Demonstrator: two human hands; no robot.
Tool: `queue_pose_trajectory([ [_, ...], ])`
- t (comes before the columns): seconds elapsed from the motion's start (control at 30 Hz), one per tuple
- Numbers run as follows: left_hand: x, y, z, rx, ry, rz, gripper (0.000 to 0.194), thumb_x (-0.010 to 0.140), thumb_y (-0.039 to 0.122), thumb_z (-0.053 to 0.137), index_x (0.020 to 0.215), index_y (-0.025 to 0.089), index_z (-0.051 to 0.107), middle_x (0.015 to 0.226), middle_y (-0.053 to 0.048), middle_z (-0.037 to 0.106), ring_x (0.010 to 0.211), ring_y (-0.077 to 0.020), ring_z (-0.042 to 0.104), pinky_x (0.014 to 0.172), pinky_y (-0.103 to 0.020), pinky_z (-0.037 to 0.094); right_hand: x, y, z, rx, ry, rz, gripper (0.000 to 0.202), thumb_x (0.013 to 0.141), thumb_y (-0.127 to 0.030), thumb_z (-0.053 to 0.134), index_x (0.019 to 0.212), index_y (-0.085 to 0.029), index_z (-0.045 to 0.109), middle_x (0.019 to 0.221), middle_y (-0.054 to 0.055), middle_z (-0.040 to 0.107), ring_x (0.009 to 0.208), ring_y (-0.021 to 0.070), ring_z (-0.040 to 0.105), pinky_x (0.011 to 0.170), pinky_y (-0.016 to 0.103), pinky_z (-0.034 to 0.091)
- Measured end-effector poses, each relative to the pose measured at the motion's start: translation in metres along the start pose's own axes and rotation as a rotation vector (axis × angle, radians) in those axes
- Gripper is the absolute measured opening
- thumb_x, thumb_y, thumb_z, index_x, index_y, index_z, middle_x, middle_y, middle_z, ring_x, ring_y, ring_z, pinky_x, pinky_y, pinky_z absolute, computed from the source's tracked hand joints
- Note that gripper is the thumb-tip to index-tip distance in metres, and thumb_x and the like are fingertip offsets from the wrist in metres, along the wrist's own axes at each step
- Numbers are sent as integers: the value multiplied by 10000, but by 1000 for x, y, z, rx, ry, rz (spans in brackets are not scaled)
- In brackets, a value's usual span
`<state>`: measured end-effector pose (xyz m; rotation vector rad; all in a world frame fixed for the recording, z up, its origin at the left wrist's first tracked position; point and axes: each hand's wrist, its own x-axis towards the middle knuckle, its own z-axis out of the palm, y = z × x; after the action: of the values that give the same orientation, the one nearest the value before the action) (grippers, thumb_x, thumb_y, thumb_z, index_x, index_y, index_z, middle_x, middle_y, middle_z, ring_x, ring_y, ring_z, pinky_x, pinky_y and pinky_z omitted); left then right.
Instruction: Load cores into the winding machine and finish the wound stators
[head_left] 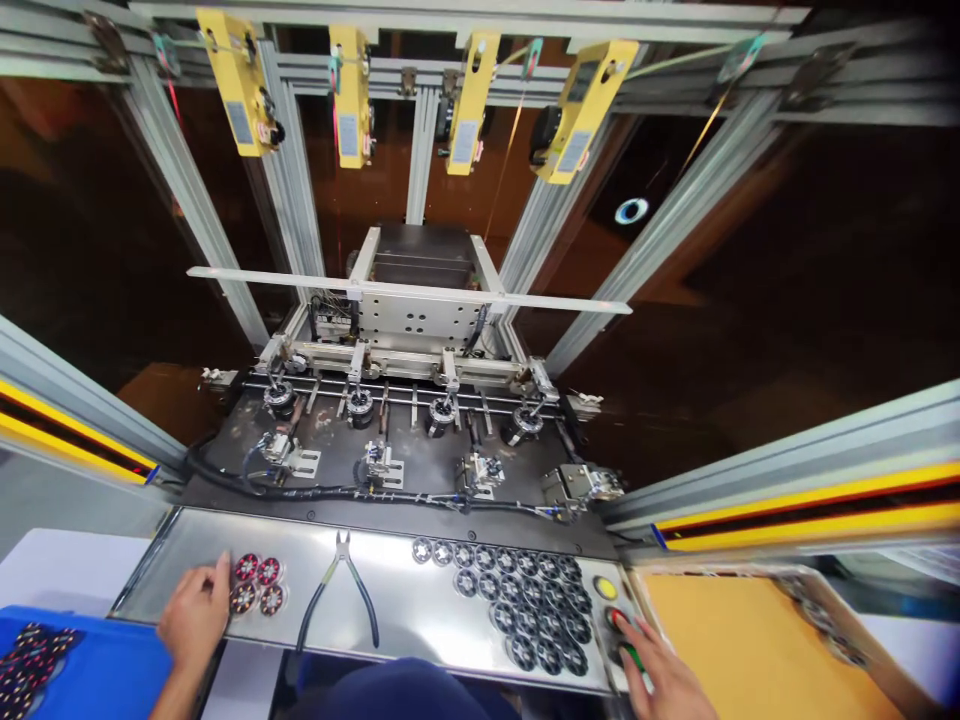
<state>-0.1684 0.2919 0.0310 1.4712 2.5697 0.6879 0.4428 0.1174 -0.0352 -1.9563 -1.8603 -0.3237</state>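
My left hand rests on the left part of the metal tray, holding nothing I can see. One finger or the thumb points forward, beside a small cluster of red-and-copper wound motor cores. At the tray's right end, my right hand is over the push buttons with fingers stretched out. Its fingertips touch or nearly touch the red button and partly cover the green button. A yellow button lies just beyond. Diagonal cutters lie with handles spread in mid-tray. Dark unwound cores fill the tray's right side.
Behind the tray stands a winding machine with several cores on its spindles. Yellow tensioners hang above. A blue bin with wound cores sits left; a cardboard box with cores sits right. Yellow-striped light curtains flank the opening.
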Motion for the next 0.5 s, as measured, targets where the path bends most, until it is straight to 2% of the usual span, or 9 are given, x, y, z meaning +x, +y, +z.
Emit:
queue_pose_trajectory([
  [0.07,-1,-2,-2,-49,-25,-20,375,819,506,477,575,232,553,753,-68,642,681,-212,570,591,-304,376,25,-5,-11,-4,40,-35,351,913,-404,442,962,-202,724,910,121,776,810,304,747,734,451,615],
  [0.13,-2,-7,-5,-116,-64,-39,364,829,490,475,614,227,607,723,-56,671,692,-209,609,620,-303,424,68,-26,-28,-2,108,-56,340,922,-416,464,964,-193,717,909,131,775,785,306,746,749,464,615],
  [0.2,-3,-12,-10,-184,-91,-66,361,834,497,471,680,226,653,708,-47,706,706,-213,654,650,-304,471,126,-65,-46,76,166,-102,297,932,-380,506,1059,-192,697,1011,132,764,872,299,744,838,469,603],
  [0.3,-8,-22,-21,-264,-78,-118,385,816,536,480,841,219,697,792,-58,765,776,-242,714,719,-317,527,222,-147,-64,330,221,-358,252,931,-238,578,1165,-186,656,1081,131,746,1002,270,717,905,444,585],
  [0.33,-11,-25,-25,-283,-65,-134,412,810,548,480,904,213,701,840,-69,776,815,-256,727,757,-329,540,253,-176,-64,404,187,-468,267,936,-210,572,1191,-185,648,1081,130,746,1031,268,708,911,446,582],
  [0.4,-18,-31,-35,-312,-33,-165,477,804,570,472,1022,209,694,931,-89,786,892,-283,738,839,-366,551,309,-233,-52,492,35,-654,272,963,-215,532,1203,-172,653,1087,136,746,1087,270,686,937,459,568],
  [0.5,-31,-43,-49,-329,10,-205,493,807,596,483,1098,252,684,1010,-81,785,977,-315,728,947,-434,533,377,-313,-9,503,-152,-823,233,956,-264,581,1153,-185,676,1098,110,744,1078,231,677,950,398,561],
])
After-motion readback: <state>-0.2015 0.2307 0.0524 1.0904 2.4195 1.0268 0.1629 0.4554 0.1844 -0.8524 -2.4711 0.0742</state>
